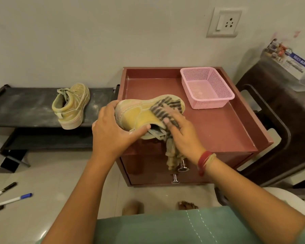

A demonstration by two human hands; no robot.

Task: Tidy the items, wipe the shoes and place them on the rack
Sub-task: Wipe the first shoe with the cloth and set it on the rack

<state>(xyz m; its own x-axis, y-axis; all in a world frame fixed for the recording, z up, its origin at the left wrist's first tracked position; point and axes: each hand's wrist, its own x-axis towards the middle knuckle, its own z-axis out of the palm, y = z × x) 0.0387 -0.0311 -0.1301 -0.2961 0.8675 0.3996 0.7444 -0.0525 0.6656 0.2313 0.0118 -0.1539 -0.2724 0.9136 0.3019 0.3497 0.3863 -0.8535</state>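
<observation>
My left hand (113,129) grips the heel end of a yellow sneaker (136,114), held on its side above the front left of a reddish-brown cabinet (218,131). My right hand (181,132) holds a striped grey cloth (167,107) against the shoe's toe half; the cloth's loose end hangs down past the cabinet's front. The second yellow sneaker (71,105) stands on the top shelf of a low black rack (25,106) at the left, its heel toward me.
A pink plastic basket (207,88) sits at the back right of the cabinet's top. Three markers (14,199) lie on the tiled floor at lower left. A dark stool (275,106) stands right of the cabinet. A wall socket (224,22) is above.
</observation>
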